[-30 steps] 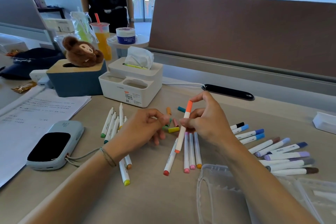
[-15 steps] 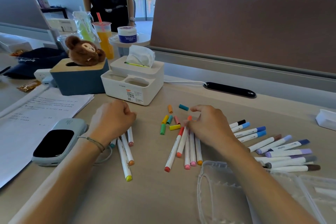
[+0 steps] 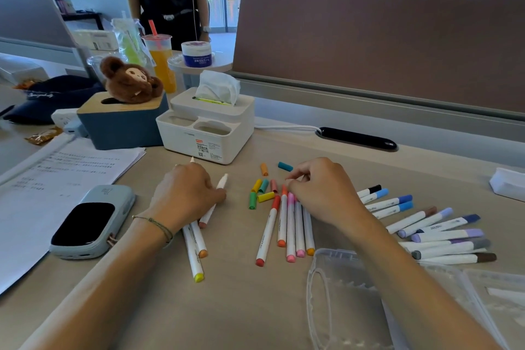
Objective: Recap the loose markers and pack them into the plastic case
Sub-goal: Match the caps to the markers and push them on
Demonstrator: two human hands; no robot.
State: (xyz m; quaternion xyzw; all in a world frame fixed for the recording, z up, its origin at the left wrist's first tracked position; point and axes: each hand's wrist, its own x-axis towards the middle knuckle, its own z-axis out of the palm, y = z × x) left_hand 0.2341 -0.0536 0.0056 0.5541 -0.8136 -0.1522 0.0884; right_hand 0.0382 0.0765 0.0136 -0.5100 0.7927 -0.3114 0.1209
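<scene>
My left hand [image 3: 184, 196] lies on the uncapped markers [image 3: 196, 250] left of centre and grips one white-tipped marker [image 3: 220, 185] that sticks out slantwise past the thumb. Several loose caps [image 3: 262, 192] lie in the middle of the desk. Just right of them, my right hand [image 3: 324, 193] rests with loosely curled fingers on the cap ends of a row of recapped markers [image 3: 289, 233]. More capped markers [image 3: 426, 224] fan out at the right. The clear plastic case [image 3: 341, 301] lies open at the bottom right.
A white tissue box [image 3: 210, 133] and a blue box [image 3: 122, 125] with a plush toy stand behind the markers. A grey device [image 3: 91, 221] and papers [image 3: 51, 179] lie at the left. A desk divider [image 3: 383, 45] closes off the back.
My right hand laid the orange marker down into the recapped row and stays on it. My left hand moved left onto the uncapped markers and picked one out.
</scene>
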